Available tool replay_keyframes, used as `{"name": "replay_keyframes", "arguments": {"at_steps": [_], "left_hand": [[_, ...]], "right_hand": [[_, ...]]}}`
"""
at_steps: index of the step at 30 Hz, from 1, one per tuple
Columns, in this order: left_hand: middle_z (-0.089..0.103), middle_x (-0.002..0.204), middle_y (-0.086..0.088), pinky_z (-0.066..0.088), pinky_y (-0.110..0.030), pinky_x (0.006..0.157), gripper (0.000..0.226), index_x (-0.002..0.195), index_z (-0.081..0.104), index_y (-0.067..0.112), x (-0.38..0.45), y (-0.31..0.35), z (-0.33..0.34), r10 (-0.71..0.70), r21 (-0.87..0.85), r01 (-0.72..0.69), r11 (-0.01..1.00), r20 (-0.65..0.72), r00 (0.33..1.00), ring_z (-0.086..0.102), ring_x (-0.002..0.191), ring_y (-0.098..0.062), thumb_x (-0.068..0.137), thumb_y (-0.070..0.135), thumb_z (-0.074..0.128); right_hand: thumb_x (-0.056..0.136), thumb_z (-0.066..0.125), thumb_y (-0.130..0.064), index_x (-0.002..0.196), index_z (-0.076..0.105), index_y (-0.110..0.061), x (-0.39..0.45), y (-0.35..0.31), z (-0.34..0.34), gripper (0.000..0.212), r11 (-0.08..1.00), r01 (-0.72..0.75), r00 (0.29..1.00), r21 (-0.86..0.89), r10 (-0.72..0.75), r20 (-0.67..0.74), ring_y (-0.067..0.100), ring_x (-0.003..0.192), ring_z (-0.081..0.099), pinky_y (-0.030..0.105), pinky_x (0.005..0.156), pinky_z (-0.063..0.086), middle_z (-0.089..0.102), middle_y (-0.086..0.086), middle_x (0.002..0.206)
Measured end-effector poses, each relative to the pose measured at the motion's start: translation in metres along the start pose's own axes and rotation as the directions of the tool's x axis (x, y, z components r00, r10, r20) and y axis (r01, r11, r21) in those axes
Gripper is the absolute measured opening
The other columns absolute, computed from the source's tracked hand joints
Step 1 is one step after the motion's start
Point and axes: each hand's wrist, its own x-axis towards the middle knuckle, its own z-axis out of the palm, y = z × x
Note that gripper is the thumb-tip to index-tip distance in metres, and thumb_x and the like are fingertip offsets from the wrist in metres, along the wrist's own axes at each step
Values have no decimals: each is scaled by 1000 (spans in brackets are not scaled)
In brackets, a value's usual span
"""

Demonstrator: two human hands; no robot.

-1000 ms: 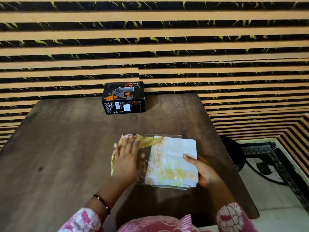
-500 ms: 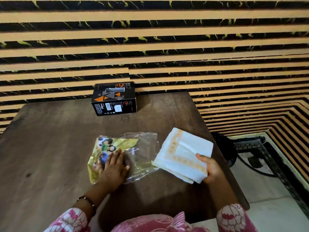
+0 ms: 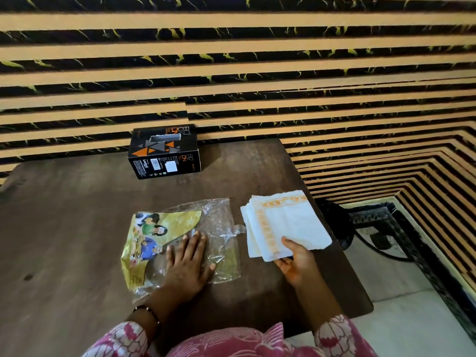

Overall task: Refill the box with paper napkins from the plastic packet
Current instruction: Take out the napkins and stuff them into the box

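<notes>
Left grip: the left hand (image 3: pixel 189 264) lies flat on the packet (image 3: pixel 180 238), fingers straight and spread. It presses the packet down on the tabletop (image 3: pixel 64 228).
Right grip: the right hand (image 3: pixel 296 258) pinches the near edge of the napkins (image 3: pixel 286 224), thumb on top and fingers under.
Packet: it is see-through plastic with a yellow picture on its left part. It looks flat and empty, with its open end toward the napkins.
Box: it is black with orange triangles. The box (image 3: pixel 164 153) sits at the far edge of the tabletop, near the striped wall (image 3: pixel 231 60), well apart from both hands. It has a slot on top. I cannot tell if any side is open.
Napkins: a white stack with an orange border, all out of the packet and just beside it on the right. The stack is fanned a bit at its left edge.
Step now: I think the napkins are out and the box is not filled yet.
Next move: I think the stack must go over to the box. The box must be opened, so the left hand should let go of the packet and help. The stack is loose, so it needs a firm hold or it may slip apart.
</notes>
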Motion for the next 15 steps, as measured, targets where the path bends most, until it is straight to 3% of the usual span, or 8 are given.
{"name": "replay_keyframes", "arguments": {"at_steps": [1, 3, 5, 8, 10, 12, 15], "left_hand": [[-12, 159, 5, -12, -54, 112, 92, 147, -12, 28, -1, -1, -1, -5, -6, 5, 1000, 3, 1000, -15, 145, -22, 66, 70, -5], [-13, 158, 6, -12, -54, 112, 92, 147, -13, 29, -3, -4, -3, -18, -16, 18, 1000, 5, 1000, -16, 145, -21, 65, 71, -5], [-15, 158, 7, -13, -54, 112, 92, 146, -15, 29, -5, -6, -3, -32, -21, 32, 999, 8, 999, -17, 144, -21, 64, 71, -7], [-13, 158, 6, -12, -54, 113, 94, 147, -13, 29, -12, -7, -6, -49, -46, 49, 998, 2, 999, -17, 145, -21, 64, 73, -7], [-8, 159, 3, -10, -51, 115, 102, 149, -4, 25, -19, -10, -11, -38, -69, 34, 997, -51, 998, -12, 146, -21, 64, 80, -10], [4, 160, 0, -7, -47, 116, 105, 150, 9, 22, -27, -17, -18, -18, -82, 5, 997, -151, 988, -4, 146, -21, 66, 82, -13], [20, 157, 0, -5, -46, 115, 86, 148, 23, 22, -37, -39, -21, -26, -63, 12, 998, -230, 973, 4, 146, -20, 81, 73, 6]], "right_hand": [[88, 60, -11, 116, 51, -11, -4, 0, 1, 30, 987, -44, 999, -153, 47, 13, 32, 97, 61, 45, 78, 52, 63, 12, 104], [91, 56, -24, 112, 52, -7, -16, -1, 4, 27, 855, -105, 987, -508, 154, 55, 32, 86, 63, 39, 70, 53, 64, 14, 96], [93, 51, -31, 105, 57, -2, -25, 1, 7, 32, 713, -76, 982, -697, 173, 70, 27, 70, 63, 33, 61, 51, 66, 13, 85], [94, 50, -26, 94, 60, 1, -30, 5, 17, 29, 660, 72, 985, -748, 72, 158, 20, 52, 58, 25, 48, 47, 65, 11, 70], [95, 50, -20, 90, 60, 0, -33, 7, 31, 23, 654, 170, 964, -737, 44, 261, 19, 51, 57, 24, 47, 46, 64, 10, 69], [94, 51, -18, 91, 61, -6, -32, 16, 48, 15, 611, 271, 934, -744, 21, 357, 20, 60, 61, 25, 55, 49, 66, 9, 77], [90, 57, -19, 98, 66, -18, -27, 42, 69, 11, 432, 443, 873, -785, -10, 487, 14, 88, 64, 25, 78, 50, 69, 0, 96]]}}
